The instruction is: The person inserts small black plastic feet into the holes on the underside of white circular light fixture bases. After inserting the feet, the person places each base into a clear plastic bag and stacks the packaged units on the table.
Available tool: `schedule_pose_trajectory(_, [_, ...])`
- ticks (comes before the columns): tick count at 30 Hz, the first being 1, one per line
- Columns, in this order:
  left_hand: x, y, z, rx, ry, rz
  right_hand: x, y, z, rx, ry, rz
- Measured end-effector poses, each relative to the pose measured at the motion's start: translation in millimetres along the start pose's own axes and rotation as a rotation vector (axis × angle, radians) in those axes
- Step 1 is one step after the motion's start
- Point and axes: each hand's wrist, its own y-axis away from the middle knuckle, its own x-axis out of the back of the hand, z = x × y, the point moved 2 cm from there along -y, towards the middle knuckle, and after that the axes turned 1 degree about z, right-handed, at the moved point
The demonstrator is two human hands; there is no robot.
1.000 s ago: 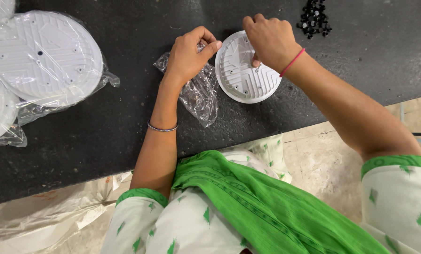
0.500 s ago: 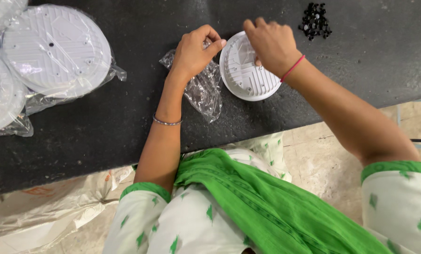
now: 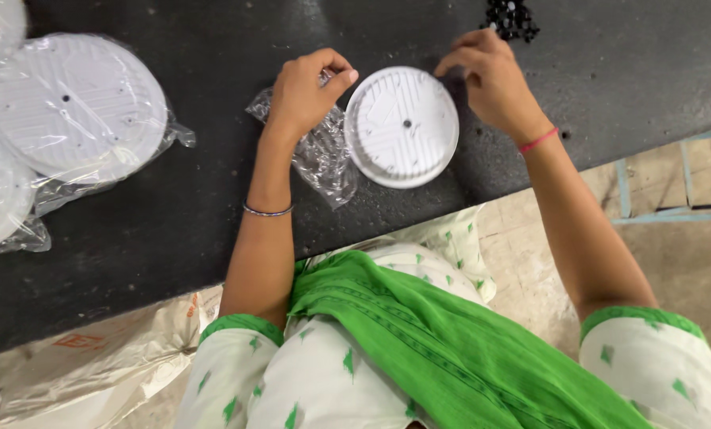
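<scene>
1. At the far left of the dark worktop lie large white discs in clear bags, one on top of the pile and others partly cut off by the picture's edge.
2. Below the worktop's near edge, at lower left, a crumpled pale plastic sheet lies on the floor.
3. The left hand rests on a crumpled clear plastic bag, which lies flat on the worktop just left of the small disc.
4. Its fingers are curled narrow, thumb tip close to the forefinger; they may be pinching the top of the bag, but the hand hides that spot, so I cannot tell for certain. The thumb tip sits just beside the small disc's left rim.
5. The small round white ribbed disc lies flat near the worktop's near edge, between the two hands, with a small dark hole at its middle and grooved patterns on its face.
6. The right hand hovers just beside the disc's upper right rim, fingers bent and drawn together at the tips; whether they touch the rim is unclear, and nothing shows in their grasp.
7. Behind the right hand, at the top edge, sits a heap of small black parts.
</scene>
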Motion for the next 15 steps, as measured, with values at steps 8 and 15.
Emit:
schedule_pose_trajectory(8, [-15, 6, 19, 0.055, -0.127, -0.295, 36, 115, -44, -0.675, -0.283, -0.102])
schedule_pose_trajectory(15, [-51, 7, 40, -0.041, 0.023, -0.550, 11, 205, -76, -1.226, -1.238, -0.326])
